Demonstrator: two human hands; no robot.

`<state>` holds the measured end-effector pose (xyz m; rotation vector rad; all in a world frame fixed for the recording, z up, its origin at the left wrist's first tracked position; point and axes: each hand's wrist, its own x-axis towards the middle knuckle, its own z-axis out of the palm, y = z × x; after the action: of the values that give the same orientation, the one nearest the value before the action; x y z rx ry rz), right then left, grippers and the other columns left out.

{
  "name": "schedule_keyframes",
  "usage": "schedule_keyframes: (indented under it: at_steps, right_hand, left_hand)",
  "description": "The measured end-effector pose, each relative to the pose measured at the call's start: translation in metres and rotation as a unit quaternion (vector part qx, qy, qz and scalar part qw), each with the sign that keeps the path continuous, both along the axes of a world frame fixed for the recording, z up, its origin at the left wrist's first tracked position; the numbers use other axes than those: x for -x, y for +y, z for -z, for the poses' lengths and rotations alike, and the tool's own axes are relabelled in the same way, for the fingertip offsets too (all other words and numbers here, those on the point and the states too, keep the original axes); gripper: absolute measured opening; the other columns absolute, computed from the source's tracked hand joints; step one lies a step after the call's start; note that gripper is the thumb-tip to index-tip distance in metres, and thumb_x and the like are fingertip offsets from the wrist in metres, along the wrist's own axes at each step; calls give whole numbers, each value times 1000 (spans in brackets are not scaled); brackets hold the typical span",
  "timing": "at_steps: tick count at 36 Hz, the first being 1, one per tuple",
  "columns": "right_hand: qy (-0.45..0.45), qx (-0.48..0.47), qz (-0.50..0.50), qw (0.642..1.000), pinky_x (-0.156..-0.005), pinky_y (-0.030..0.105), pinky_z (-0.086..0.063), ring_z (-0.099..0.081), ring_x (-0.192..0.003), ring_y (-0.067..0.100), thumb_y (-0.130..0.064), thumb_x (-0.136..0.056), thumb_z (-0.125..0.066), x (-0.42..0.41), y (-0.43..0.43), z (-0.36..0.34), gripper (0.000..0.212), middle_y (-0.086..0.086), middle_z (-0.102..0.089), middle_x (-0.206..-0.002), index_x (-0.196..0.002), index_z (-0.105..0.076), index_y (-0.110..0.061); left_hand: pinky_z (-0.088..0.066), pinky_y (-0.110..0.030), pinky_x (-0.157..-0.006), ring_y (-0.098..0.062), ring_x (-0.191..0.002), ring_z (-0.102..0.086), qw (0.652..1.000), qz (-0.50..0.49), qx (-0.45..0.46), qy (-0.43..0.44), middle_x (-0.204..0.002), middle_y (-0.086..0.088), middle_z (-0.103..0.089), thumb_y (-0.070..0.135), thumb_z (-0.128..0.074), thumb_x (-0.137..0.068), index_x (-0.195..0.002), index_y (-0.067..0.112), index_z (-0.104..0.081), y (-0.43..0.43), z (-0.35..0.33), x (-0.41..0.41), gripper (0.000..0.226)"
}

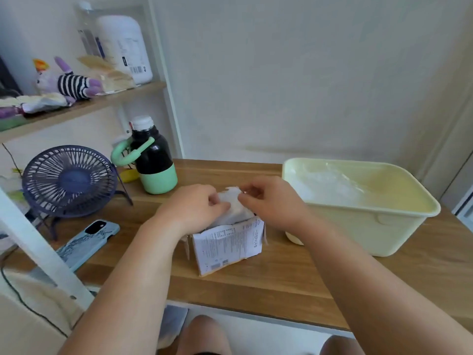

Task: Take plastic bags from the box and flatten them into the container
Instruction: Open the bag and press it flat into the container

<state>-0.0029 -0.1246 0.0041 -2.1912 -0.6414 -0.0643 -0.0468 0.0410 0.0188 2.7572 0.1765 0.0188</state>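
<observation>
The box stands open mid-worktop, towards the front edge, with a white bag bunched up out of its top. Left hand and right hand meet over it — each grip pinched on the bag's upper part. The container sits by the right edge, crumpled plastic inside. Fan, bottle and phone line the left edge.

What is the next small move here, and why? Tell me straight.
Probably pull up: the left hand and right hand both pinch the white plastic bag wad sticking out of the box, not yet free. Drawing one bag clear should come first, before carrying it to the container on the right.
</observation>
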Motion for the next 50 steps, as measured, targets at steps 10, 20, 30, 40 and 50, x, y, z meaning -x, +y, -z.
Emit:
schedule_keyframes:
  at_steps: [10, 20, 30, 40, 50]
  right_hand:
    - [62, 33, -40, 997, -70, 14, -44, -56, -80, 0, -19, -84, -66, 0, 4, 5, 33, -15, -60, -88, -117, -66, -22]
    - [114, -60, -29, 991, -57, 34, -44, -43, -59, 15, -25, -94, -56, -5, 4, 0, 34, 13, -50, -63, -69, -53, -1]
    - [138, -449, 32, 882, -60, 27, -46, -53, -66, 15, -15, -99, -48, -14, -17, -34, 20, 0, -63, -74, -85, -62, -17]
    - [238, -636, -87, 729, -59, 25, -49, -58, -57, 14, -15, -95, -41, -18, -65, -68, 14, -2, -66, -65, -90, -54, -19]
    - [257, -506, 1, 823, -72, 36, -48, -55, -74, 23, -58, -69, -63, -19, -131, -70, 50, 4, -62, -87, -102, -57, -21]
  left_hand:
    - [-51, -22, -71, 5, -77, -62, 987, -5, 120, -110, -74, 18, -68, 20, -75, -80, -83, 36, -65, -4, 1, 4, 19]
    - [-52, -32, -91, -4, -99, -62, 937, 62, 322, -119, -105, 10, -63, 33, -67, -87, -107, 29, -57, -9, 8, -1, 23]
    - [-46, -26, -76, -8, -94, -58, 988, 33, 153, -11, -105, 8, -62, 74, -24, -82, -115, 20, -54, -17, 4, 0, 70]
    - [-43, -19, -70, -3, -98, -57, 903, 47, 407, -130, -127, 15, -54, 58, -56, -80, -143, 30, -40, -58, -25, -19, 71]
    - [-45, -10, -59, 3, -63, -59, 864, 102, 463, -169, -66, 15, -66, 11, -70, -86, -82, 20, -71, -95, -38, -51, 10]
